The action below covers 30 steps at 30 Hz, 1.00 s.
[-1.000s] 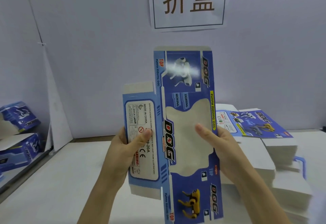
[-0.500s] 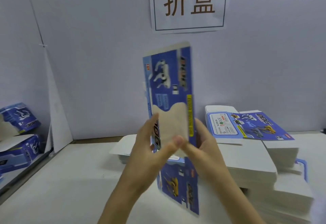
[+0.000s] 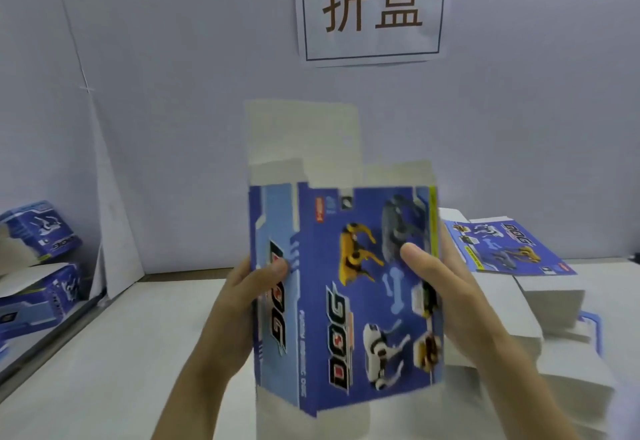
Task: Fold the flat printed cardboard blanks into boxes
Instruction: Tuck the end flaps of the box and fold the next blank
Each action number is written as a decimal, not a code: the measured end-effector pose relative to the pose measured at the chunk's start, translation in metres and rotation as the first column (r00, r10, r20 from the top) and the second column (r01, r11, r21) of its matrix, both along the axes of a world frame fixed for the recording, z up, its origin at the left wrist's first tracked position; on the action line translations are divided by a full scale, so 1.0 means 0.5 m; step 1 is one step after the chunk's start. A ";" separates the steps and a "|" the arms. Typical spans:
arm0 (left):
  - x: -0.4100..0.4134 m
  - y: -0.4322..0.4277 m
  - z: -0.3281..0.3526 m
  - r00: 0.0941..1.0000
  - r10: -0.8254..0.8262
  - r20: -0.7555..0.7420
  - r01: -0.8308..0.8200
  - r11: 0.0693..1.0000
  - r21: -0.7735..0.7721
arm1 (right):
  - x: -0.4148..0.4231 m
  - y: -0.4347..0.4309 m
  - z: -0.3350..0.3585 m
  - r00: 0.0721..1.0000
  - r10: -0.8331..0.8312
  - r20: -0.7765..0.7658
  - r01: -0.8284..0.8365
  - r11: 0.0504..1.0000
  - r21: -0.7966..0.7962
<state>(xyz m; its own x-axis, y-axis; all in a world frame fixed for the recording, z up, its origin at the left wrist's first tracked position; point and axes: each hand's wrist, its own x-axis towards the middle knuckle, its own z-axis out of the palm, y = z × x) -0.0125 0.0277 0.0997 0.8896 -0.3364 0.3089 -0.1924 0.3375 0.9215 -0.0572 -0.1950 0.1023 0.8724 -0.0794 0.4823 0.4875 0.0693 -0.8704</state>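
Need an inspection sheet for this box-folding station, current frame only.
Surface: white table, bare at front left.
Job's things: printed box held upright, opened into a sleeve, white end flaps unfolded; stack of flat blanks at right; folded boxes at far left.
Clutter: nothing seen.
Hands: left hand grips the box's left edge, thumb in front; right hand grips its right edge, thumb on the front panel.
Cables: nothing seen.
Surroundings: grey wall with a paper sign.
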 end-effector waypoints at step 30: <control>-0.046 -0.064 0.029 0.985 -0.172 0.028 0.173 0.985 -0.012 | -0.001 0.007 0.013 0.987 0.160 0.003 -0.143 0.878 0.456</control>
<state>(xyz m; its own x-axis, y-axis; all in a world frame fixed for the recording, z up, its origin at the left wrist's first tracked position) -0.0356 -0.0045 0.1140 0.8101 -0.4794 0.3374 -0.1545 0.3806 0.9117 -0.0578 -0.1912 0.1085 0.9065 -0.1476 0.3956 0.4101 0.5309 -0.7416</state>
